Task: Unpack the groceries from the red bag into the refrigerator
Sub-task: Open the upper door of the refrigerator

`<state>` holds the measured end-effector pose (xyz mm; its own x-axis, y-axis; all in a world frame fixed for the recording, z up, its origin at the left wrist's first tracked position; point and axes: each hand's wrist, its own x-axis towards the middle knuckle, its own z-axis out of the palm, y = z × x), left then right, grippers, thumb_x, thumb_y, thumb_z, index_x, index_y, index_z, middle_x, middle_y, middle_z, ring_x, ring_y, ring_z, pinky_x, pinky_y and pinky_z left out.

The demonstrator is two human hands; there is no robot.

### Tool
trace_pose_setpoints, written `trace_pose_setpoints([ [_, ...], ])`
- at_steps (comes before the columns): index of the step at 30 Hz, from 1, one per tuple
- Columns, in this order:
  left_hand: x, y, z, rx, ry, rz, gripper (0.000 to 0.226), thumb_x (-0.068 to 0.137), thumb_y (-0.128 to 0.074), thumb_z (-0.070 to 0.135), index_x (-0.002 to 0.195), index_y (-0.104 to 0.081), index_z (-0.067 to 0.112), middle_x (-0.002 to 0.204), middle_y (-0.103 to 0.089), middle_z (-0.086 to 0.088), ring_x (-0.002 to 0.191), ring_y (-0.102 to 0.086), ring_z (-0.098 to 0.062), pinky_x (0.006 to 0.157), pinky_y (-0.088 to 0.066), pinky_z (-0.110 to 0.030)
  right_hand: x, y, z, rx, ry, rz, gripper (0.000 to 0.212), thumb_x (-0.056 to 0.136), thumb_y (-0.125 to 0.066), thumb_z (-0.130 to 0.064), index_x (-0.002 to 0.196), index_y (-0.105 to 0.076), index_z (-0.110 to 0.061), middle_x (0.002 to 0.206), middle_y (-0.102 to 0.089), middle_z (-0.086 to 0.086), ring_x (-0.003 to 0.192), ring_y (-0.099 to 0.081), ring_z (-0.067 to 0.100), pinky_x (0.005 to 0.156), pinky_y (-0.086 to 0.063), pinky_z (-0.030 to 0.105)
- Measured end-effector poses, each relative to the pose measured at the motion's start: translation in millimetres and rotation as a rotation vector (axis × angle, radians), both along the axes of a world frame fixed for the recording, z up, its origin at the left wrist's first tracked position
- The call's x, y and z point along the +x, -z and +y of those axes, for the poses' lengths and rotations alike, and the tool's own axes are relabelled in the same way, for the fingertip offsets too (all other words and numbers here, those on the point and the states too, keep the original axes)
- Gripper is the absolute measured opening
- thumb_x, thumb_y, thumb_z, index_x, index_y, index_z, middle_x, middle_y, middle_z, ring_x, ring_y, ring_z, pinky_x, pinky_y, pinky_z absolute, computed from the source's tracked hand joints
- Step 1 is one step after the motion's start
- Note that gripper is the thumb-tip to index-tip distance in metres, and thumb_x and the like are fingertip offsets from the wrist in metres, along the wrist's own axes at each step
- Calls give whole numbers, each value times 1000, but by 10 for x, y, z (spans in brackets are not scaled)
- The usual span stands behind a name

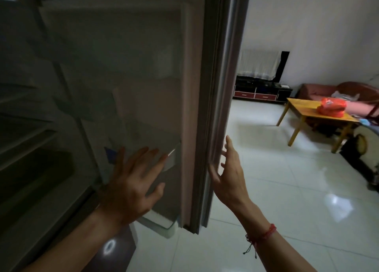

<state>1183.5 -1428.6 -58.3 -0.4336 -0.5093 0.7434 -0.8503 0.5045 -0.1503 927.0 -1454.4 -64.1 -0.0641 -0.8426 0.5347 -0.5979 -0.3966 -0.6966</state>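
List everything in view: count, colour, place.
refrigerator door: 1, grey, open, centre
shelves: several, dark, inside refrigerator, left
bag: 1, red, on table, right
table: 1, wooden, right background
cabinet: 1, dark with red drawers, back wall
sofa: 1, reddish, behind table
floor: 1, white tiles, right
bracelet: 1, red, right wrist
left hand: 1, bare, fingers spread, before door's inner side
right hand: 1, bare, fingers straight, at door's outer edge

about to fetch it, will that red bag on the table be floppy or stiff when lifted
Probably floppy: the red bag looks like thin glossy plastic, slumped in soft folds on the wooden table. It bulges, so it likely has some weight and may sag when lifted. Unlikely to roll, since it sits low and wide.
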Motion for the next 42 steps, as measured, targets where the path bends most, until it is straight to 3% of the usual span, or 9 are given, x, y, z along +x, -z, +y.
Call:
trace_pose_setpoints([
  [2,-123,-34,-140,16,-10,-8,60,82,-71,32,138,-57,15,132,-60,-14,122,-55,-34,104,-30,-68,-10,17,-101,14,18,38,80,98,-62,-10,161,-14,-13,143,-35,2,108,-35,-14,89,-31,-9],
  [5,-315,-73,-354,82,-25,-3,59,86,-64,33,142,-53,20,134,-58,-11,123,-55,-33,107,-30,-65,-24,23,-307,84,49,61,77,100,-58,-16,162,-12,-16,150,-29,7,115,-40,5,89,-33,-4],
  [8,-520,-123,-558,162,-55,-10,63,86,-59,37,146,-47,23,139,-54,-8,127,-51,-30,110,-28,-64,-48,-16,-573,168,19,15,78,101,-56,-15,163,-10,-18,147,-36,9,112,-41,7,78,-33,-7],
  [16,-686,-178,-1163,239,-74,-103,66,86,-48,41,147,-43,17,142,-50,-15,128,-49,-35,110,-34,-59,-169,-110,-1353,255,19,-37,81,98,-53,-12,163,-5,-22,153,-43,11,136,-49,29,111,-42,33],
  [20,-716,-207,-1424,253,-167,-124,67,84,-44,45,148,-41,25,142,-50,-11,127,-49,-37,109,-28,-67,-203,-164,-1734,270,34,-62,77,98,-49,-7,163,-8,-21,155,-42,11,138,-47,32,110,-41,33],
  [23,-763,-202,-1635,247,-167,-125,72,78,-59,39,147,-45,23,140,-52,-14,127,-50,-37,107,-30,-67,-204,-179,-1997,280,45,-68,76,98,-48,-4,162,-11,-21,155,-43,11,137,-49,33,113,-44,44],
  [28,-803,-198,-1965,245,-187,-144,82,72,-73,35,147,-45,19,144,-50,-18,133,-47,-36,110,-32,-63,-202,-268,-2392,303,22,-68,74,99,-45,4,161,-13,-21,152,-47,13,133,-52,34,111,-45,46],
  [33,-813,-200,-2192,253,-278,-175,88,70,-73,40,150,-41,24,146,-49,-14,130,-48,-39,105,-29,-69,-197,-291,-2789,344,16,-115,77,98,-50,3,161,-16,-27,150,-48,14,132,-53,38,103,-51,57],
  [42,-881,-199,-2464,260,-318,-145,83,73,-69,40,149,-41,24,143,-50,-12,127,-49,-35,103,-29,-68,-171,-291,-3180,372,-12,-142,76,99,-50,5,159,-18,-29,150,-47,17,132,-52,41,99,-52,61],
])
